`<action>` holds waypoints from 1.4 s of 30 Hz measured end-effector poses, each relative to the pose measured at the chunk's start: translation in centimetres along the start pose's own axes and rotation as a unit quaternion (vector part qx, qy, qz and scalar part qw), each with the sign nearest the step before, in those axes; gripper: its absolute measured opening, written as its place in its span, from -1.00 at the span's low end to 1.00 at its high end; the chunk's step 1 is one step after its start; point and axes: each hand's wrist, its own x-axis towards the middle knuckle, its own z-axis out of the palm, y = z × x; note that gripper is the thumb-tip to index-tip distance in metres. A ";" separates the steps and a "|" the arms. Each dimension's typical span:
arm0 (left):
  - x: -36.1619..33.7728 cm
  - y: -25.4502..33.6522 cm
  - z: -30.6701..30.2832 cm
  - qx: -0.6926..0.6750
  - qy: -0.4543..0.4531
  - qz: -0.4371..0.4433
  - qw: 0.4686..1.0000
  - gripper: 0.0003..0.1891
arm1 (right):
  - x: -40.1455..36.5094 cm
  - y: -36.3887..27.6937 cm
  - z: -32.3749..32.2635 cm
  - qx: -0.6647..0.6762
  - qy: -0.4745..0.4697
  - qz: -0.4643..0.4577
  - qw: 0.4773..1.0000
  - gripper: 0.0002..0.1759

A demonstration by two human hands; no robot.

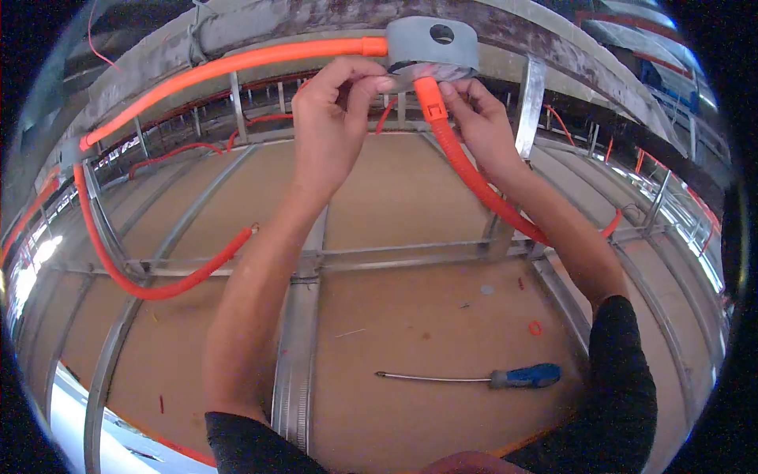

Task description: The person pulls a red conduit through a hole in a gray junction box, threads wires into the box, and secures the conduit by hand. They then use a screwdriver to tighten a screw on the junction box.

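A round grey junction box with a hole in its side is fixed under a beam overhead. An orange corrugated conduit hangs from the box's underside by an orange connector. My left hand pinches thumb and forefinger together at the box's lower left edge; what lies between them is too small to make out. My right hand is closed at the lower right edge, its thumb beside the connector; its hold is partly hidden. A smooth orange pipe enters the box from the left.
A blue-handled screwdriver lies on the brown board below, among small scraps and an orange ring. Metal channels cross the boards. Another corrugated conduit hangs at left from a small grey box.
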 end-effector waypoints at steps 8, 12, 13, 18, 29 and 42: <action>0.0 -0.3 0.0 -0.017 -0.020 -0.066 0.997 -0.95 | 0.8 1.3 0.0 -0.002 -0.005 -0.039 0.999 -0.77; -0.6 -0.4 0.8 -0.060 -0.005 -0.113 0.992 -0.90 | 0.5 0.3 0.1 -0.052 0.011 -0.034 0.998 -0.78; -0.9 -0.3 0.9 -0.060 -0.005 -0.113 0.992 -0.90 | 0.3 0.1 0.1 -0.042 0.010 -0.022 0.999 -0.78; -1.7 -0.5 1.9 -0.193 0.036 -0.201 0.960 -0.79 | 0.6 0.4 -0.3 -0.062 0.018 -0.016 0.998 -0.78; -1.7 -0.1 3.1 -0.366 0.038 -0.295 0.882 -0.36 | 0.7 1.8 -0.1 -0.067 0.041 -0.132 0.988 -0.85; 0.1 1.5 4.7 -0.251 0.049 -0.311 0.915 -0.15 | 1.1 3.2 0.5 0.042 0.026 -0.130 0.990 -0.87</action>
